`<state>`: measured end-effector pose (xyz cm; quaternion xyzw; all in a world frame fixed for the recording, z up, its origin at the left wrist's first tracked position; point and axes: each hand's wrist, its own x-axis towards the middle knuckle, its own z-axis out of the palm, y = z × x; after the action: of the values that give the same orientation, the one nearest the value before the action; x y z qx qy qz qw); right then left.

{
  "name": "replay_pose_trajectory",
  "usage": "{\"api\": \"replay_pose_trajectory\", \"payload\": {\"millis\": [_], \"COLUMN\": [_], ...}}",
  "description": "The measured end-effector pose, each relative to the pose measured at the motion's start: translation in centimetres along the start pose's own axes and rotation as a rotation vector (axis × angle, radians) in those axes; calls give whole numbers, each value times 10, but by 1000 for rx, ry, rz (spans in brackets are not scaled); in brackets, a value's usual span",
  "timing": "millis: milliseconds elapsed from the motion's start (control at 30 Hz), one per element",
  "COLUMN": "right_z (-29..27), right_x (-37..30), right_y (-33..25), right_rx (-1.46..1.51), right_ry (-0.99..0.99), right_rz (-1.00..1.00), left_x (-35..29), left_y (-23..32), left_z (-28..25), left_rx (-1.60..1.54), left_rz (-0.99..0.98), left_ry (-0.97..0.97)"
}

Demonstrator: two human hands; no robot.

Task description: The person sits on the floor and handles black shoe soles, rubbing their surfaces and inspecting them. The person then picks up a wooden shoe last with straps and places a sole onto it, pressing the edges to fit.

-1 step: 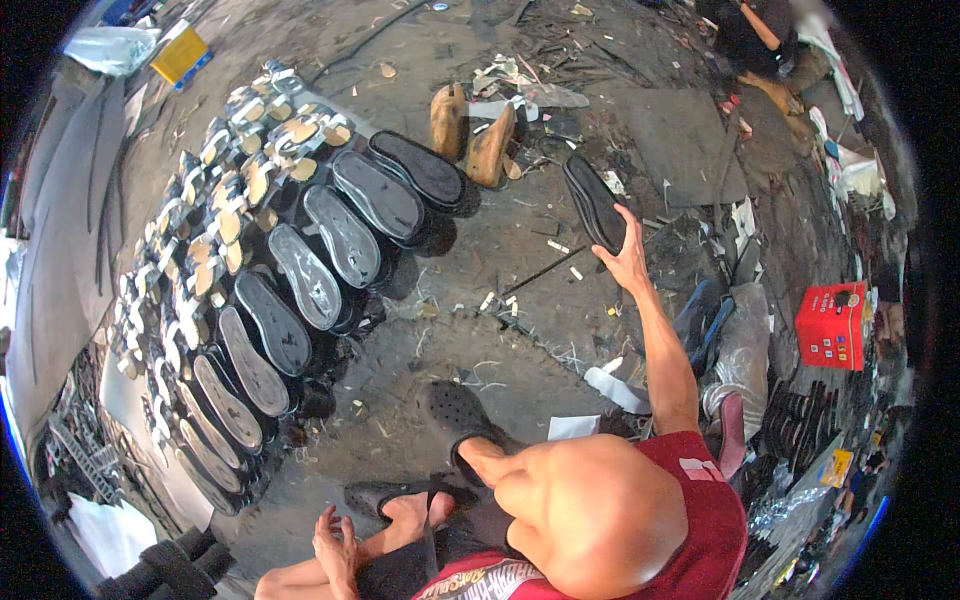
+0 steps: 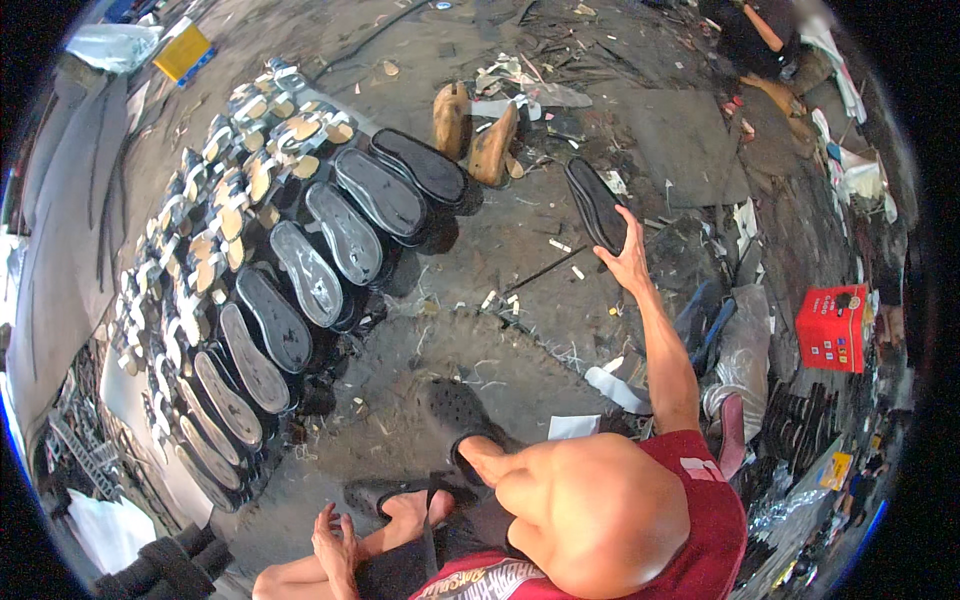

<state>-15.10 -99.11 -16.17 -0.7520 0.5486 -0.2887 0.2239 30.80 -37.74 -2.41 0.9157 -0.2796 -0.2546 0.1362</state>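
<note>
Out in front on the right, my right hand (image 2: 630,258) grips the near end of a black shoe sole (image 2: 594,203) between thumb and fingers. The sole is held over the dirty floor, its far end pointing away from me. My left hand (image 2: 336,540) is down by my left leg, fingers loosely bent and apart, with nothing seen in it. A curved row of black shoe soles (image 2: 345,232) stretches along the left, some with shiny wet-looking tops. Two wooden shoe lasts (image 2: 491,147) stand at the row's far end.
Many shoe uppers with pale undersides (image 2: 205,245) are heaped behind the row. A red box (image 2: 832,328) stands at the right, near a clear plastic bag (image 2: 748,330) and stacked dark pieces (image 2: 797,420). Scraps litter the floor. Another person (image 2: 755,35) is at the far right.
</note>
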Motion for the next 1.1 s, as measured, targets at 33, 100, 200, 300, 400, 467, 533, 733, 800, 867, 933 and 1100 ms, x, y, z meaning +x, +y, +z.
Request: {"api": "replay_pose_trajectory", "payload": {"millis": [33,100,200,300,400,467,533,733,800,867,933,1100], "right_z": [-1,-1,22,53,101,139,176,231,235,232,229,204], "right_x": [4,2,13,30,50,60,69,87,91,95,103,131], "right_y": [6,16,-15,-73,-158,-198,-229,-257,-255,-262,-261,-247], "right_rx": [-21,-65,-295,-185,49,156,152,12,-16,-53,60,627], "right_ry": [-15,-34,-76,-33,-197,-253,-307,-280,-337,-417,-443,-335], "right_rz": [24,16,45,-240,-351,-396,-396,-390,-411,-376,-379,-326], "left_x": [12,12,4,2,0,3,1,-3,-4,-5,-4,-6], "left_y": [2,2,-9,0,13,12,11,4,-1,-4,-1,-9], "left_z": [3,2,4,2,-4,-4,-3,-2,0,1,0,1], "left_rx": [5,18,-20,-4,-7,5,13,-24,-25,-9,-16,3], "left_rz": [-2,53,-1,-69,-101,-77,-42,-70,-72,-40,-44,6], "left_ry": [-15,12,19,-16,-37,-30,-6,-3,7,28,38,46]}}
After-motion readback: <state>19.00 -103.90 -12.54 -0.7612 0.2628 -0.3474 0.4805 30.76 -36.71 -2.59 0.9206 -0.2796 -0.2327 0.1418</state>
